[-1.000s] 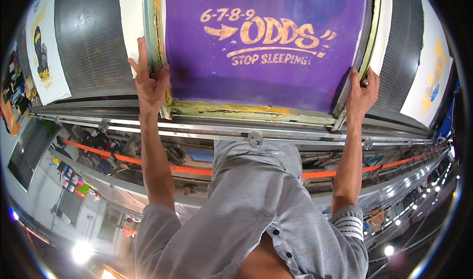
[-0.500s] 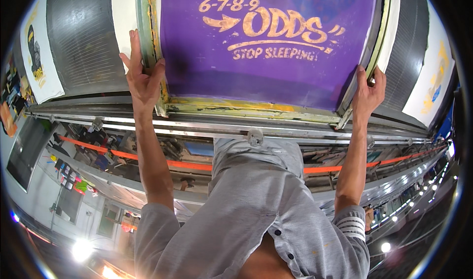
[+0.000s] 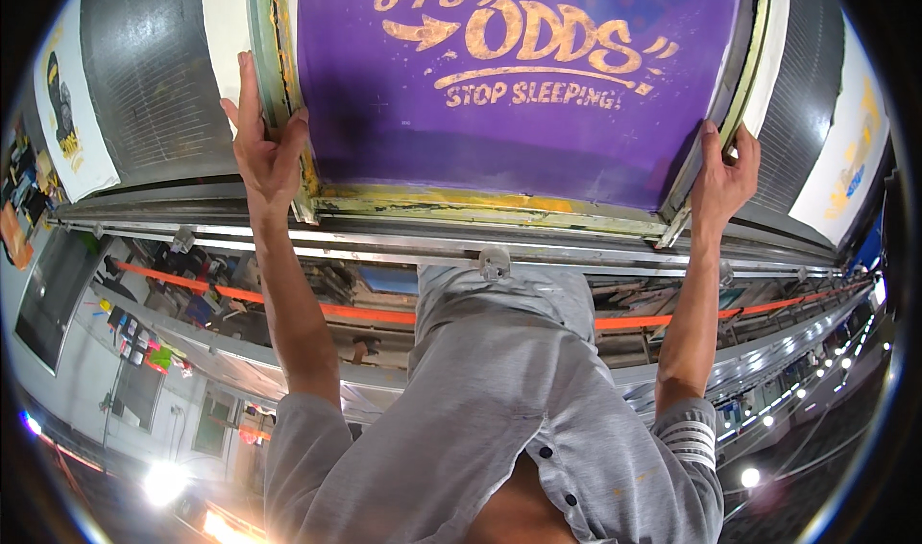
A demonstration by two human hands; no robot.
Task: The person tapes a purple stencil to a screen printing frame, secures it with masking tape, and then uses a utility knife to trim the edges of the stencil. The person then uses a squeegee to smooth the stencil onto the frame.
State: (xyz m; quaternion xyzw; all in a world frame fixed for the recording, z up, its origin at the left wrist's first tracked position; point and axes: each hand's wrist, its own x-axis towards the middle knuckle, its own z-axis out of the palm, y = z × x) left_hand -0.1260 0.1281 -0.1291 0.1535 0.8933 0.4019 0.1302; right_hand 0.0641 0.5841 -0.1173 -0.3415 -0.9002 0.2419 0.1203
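Two hands' fingers pinch the purple screen (image 3: 499,150), left hand (image 3: 270,160) on its left side, right hand (image 3: 725,181) on its right. It seems to cover a white sheet (image 3: 223,25) (edges peek out). One side tugged harder might make it crooked.

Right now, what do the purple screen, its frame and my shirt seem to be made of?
Purple screen: probably coated mesh, flat and taut-looking, slight sheen. Frame: perhaps metal, rigid bars, though yellow-green smears obscure the finish. Shirt: matte grey fabric, possibly cotton, softly creased.
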